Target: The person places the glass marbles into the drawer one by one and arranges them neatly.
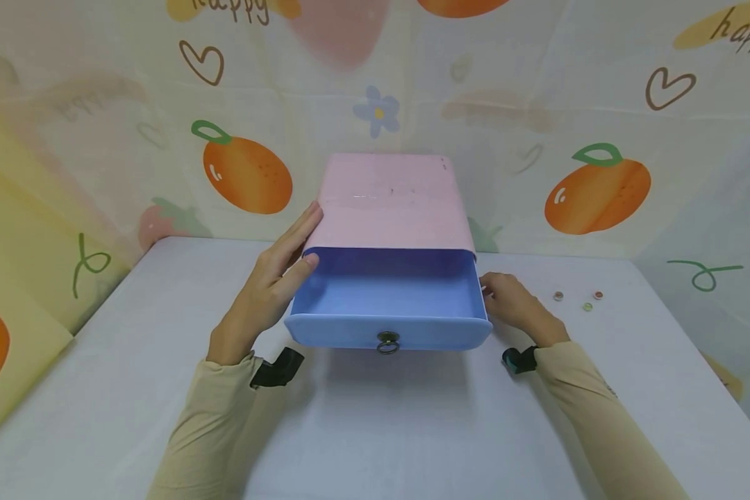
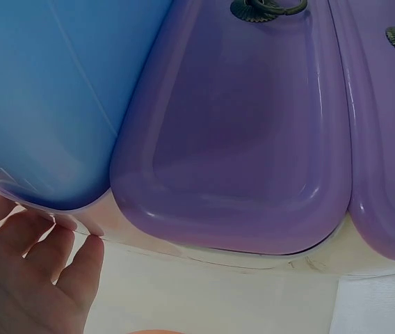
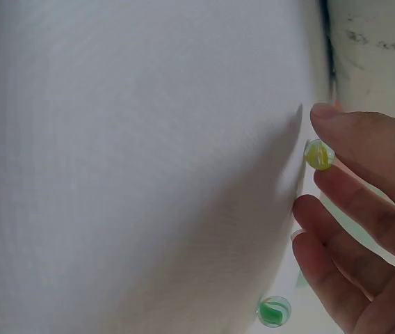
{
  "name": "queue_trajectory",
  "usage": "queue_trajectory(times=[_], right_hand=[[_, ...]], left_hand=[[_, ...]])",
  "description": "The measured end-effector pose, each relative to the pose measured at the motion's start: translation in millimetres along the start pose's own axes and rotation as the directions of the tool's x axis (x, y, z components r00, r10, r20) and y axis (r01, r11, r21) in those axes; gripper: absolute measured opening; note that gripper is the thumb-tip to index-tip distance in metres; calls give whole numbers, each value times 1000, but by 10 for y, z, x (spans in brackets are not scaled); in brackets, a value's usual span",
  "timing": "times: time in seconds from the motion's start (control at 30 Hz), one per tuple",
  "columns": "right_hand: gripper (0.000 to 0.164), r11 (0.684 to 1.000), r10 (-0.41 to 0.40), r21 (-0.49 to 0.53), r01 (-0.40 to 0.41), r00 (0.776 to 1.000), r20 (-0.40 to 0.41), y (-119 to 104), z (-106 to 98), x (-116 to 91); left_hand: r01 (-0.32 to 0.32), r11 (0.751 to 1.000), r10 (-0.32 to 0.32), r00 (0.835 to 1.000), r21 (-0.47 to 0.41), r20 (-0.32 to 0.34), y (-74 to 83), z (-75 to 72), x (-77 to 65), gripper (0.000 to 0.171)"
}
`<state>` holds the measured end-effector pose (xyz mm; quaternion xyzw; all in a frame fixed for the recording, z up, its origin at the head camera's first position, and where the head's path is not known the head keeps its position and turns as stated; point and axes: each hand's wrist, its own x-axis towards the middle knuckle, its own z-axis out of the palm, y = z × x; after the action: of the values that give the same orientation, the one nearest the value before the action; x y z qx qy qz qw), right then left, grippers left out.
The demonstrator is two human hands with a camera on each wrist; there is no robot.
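Note:
A pink drawer cabinet (image 1: pixel 394 198) stands with its blue top drawer (image 1: pixel 387 332) pulled out, and no contents show inside. My left hand (image 1: pixel 264 298) steadies the cabinet's left side, fingers extended along the wall and thumb near the front edge. Below the blue drawer, the left wrist view shows two purple drawers (image 2: pixel 239 132) with ring pulls, both pushed in. Beside the drawer's right wall, my right hand (image 1: pixel 515 302) pinches a yellow-swirled glass marble (image 3: pixel 319 154) between thumb and index finger, low at the table. A green-swirled marble (image 3: pixel 274 311) lies near the other fingers.
Three small marbles lie right of my right hand, among them a greenish one (image 1: pixel 587 306). The white table (image 1: pixel 400 444) runs back to a hanging fruit-print cloth (image 1: pixel 506 76). The drawer's front juts out over the table.

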<state>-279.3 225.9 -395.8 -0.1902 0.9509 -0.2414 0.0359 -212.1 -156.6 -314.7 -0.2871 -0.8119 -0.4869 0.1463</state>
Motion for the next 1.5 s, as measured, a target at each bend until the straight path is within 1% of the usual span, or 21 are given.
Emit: queue_trajectory(times=[0.1,0.2,0.43,0.6,0.8,0.9,1.13,1.37,1.5], right_hand=[[28,1000,-13,-1,13,1000,-3,3,3,-1],[29,1000,-5,-1,5,1000,5,-5,5,-2],[33,999,36,-15,-36,998,42,-9,17,-3],[31,998,51,-29,-49,997,52,-1,40,-8],[22,999,28,-30,-27,999,39,17,55,-27],[20,1000,21,-22,-20,999,35,22,56,-41],[21,1000,-7,-20,7,1000,25,40,57,-71],[24,1000,8,1,-8,999,41,42,41,-112],[24,1000,-7,12,7,1000,22,36,24,-152]], left_hand=[[0,1000,0,1000,2,-1,0,4,3,57],[-1,1000,1,1000,-1,-3,-4,7,3,57],[-3,1000,3,1000,-5,0,-6,-4,2,57],[-5,1000,5,1000,-7,4,-7,-5,0,57],[-9,1000,9,1000,-10,4,-4,-2,4,56],[-8,1000,8,1000,-7,4,-7,1,7,57],[-13,1000,13,1000,0,0,-16,-1,3,57],[-8,1000,8,1000,5,0,-12,2,1,57],[-8,1000,8,1000,7,1,-9,-3,-1,57]])
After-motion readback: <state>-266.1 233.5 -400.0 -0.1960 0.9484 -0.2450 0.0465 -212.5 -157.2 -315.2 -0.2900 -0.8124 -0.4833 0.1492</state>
